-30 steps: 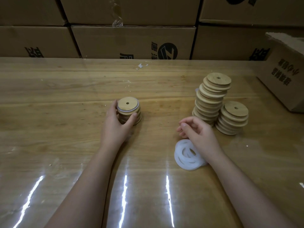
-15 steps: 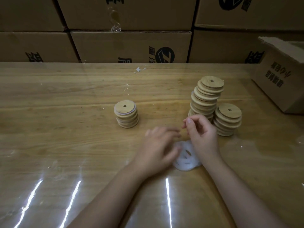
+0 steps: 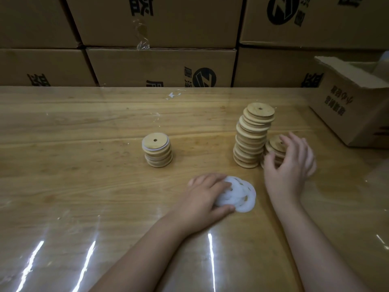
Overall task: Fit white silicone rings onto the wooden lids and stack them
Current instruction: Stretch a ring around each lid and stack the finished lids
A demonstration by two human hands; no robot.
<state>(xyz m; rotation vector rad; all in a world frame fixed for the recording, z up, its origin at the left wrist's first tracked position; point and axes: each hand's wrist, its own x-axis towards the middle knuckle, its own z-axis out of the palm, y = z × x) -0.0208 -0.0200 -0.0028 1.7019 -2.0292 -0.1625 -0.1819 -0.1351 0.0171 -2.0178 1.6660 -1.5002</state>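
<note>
My right hand (image 3: 291, 165) curls, gripping nothing yet, over the short lid stack (image 3: 273, 149) at twelve o'clock; my left hand (image 3: 207, 194) presses rings (image 3: 242, 196).

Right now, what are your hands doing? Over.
Left hand on pile of white silicone rings. Right hand reaching short stack of round wooden lids. Nothing blocking.

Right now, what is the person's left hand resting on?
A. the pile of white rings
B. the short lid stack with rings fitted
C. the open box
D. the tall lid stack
A: the left hand lies on the white rings near the table's front, while the right hand reaches around the low lid stack beside the tall one.
</note>
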